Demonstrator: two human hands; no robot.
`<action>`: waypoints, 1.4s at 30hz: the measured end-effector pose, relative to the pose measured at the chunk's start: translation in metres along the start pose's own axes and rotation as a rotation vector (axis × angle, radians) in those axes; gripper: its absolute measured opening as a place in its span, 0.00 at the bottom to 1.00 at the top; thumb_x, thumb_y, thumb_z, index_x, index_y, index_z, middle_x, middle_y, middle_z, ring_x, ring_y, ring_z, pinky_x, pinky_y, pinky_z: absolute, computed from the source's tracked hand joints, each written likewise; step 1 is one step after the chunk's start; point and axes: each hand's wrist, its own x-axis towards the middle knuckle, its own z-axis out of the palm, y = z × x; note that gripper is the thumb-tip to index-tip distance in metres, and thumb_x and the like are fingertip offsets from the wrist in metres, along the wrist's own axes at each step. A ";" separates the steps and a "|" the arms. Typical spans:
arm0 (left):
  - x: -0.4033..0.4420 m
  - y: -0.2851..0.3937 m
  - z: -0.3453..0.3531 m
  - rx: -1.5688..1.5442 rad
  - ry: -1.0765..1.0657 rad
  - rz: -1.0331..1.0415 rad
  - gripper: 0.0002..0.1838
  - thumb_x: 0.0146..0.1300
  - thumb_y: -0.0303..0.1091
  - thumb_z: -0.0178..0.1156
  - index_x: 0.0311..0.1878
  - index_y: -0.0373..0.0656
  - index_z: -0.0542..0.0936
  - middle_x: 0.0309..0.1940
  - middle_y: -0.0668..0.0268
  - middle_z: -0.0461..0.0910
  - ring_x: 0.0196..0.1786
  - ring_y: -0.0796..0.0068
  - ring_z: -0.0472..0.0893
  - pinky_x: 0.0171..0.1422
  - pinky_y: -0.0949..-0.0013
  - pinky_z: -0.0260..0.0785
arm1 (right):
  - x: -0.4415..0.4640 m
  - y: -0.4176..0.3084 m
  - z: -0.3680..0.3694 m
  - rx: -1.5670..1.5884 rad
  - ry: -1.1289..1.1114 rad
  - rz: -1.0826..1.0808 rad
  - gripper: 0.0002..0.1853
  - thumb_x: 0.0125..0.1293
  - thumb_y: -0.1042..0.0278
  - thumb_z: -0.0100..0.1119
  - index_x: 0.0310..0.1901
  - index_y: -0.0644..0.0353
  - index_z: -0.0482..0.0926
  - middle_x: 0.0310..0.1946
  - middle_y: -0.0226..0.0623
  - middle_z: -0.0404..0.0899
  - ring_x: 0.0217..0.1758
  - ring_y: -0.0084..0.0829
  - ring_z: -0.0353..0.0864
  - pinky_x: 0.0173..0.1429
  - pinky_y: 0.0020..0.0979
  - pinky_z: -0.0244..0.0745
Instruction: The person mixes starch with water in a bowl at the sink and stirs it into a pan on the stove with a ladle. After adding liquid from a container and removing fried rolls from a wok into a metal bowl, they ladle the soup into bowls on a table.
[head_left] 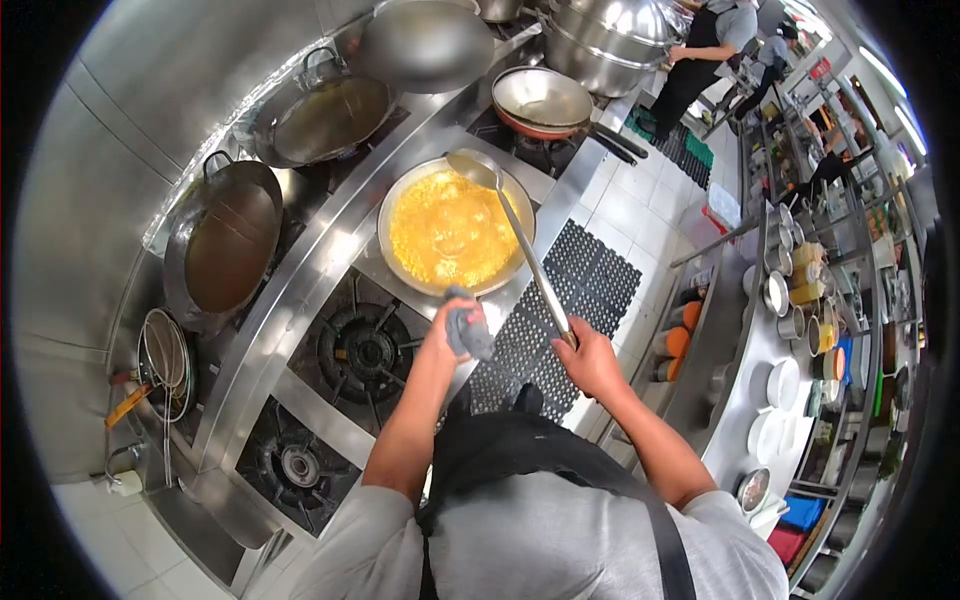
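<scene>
My right hand (588,358) is wrapped round the wooden-ended handle of a long metal ladle (522,238). The ladle's bowl hangs over the far rim of a wide pan (394,262). Bubbling yellow-orange food (448,228) fills much of that pan, which sits on the stove. In my left hand (446,328) is a bunched grey cloth (468,330), close by the pan's near rim. Whether the cloth also grips a handle of the pan is hidden.
Bare gas burners (370,346) lie left of my left arm. Dark woks (222,240) line the back of the stove. A red-sided pan (540,100) stands beyond. Rubber matting (575,290) covers the floor. A shelved counter (745,400) runs along the right; a co-worker (705,60) stands farther off.
</scene>
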 end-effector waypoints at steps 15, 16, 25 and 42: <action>0.001 0.002 -0.001 0.139 0.086 0.006 0.05 0.60 0.32 0.59 0.36 0.45 0.73 0.24 0.74 0.72 0.25 0.81 0.75 0.36 0.68 0.70 | 0.035 0.021 0.049 0.590 -0.306 0.293 0.10 0.71 0.66 0.61 0.47 0.63 0.76 0.22 0.30 0.76 0.20 0.24 0.77 0.23 0.32 0.73; 0.003 0.003 -0.003 0.130 0.065 -0.001 0.05 0.60 0.32 0.59 0.36 0.45 0.73 0.24 0.74 0.72 0.25 0.81 0.75 0.36 0.68 0.70 | 0.037 0.019 0.051 0.700 -0.360 0.344 0.09 0.72 0.67 0.61 0.47 0.62 0.76 0.23 0.27 0.75 0.19 0.21 0.75 0.22 0.29 0.72; 0.006 0.010 -0.007 0.160 0.089 -0.003 0.07 0.59 0.33 0.61 0.37 0.44 0.74 0.24 0.72 0.72 0.26 0.79 0.75 0.37 0.69 0.72 | 0.038 0.015 0.051 0.880 -0.598 0.385 0.12 0.75 0.68 0.57 0.55 0.62 0.75 0.26 0.25 0.73 0.19 0.20 0.72 0.23 0.26 0.72; 0.007 0.009 -0.001 0.212 0.100 0.018 0.06 0.61 0.34 0.62 0.35 0.48 0.74 0.23 0.74 0.73 0.25 0.81 0.76 0.36 0.69 0.71 | -0.026 0.033 0.017 0.070 -0.338 0.055 0.16 0.67 0.65 0.64 0.54 0.62 0.80 0.27 0.41 0.83 0.26 0.37 0.84 0.33 0.40 0.80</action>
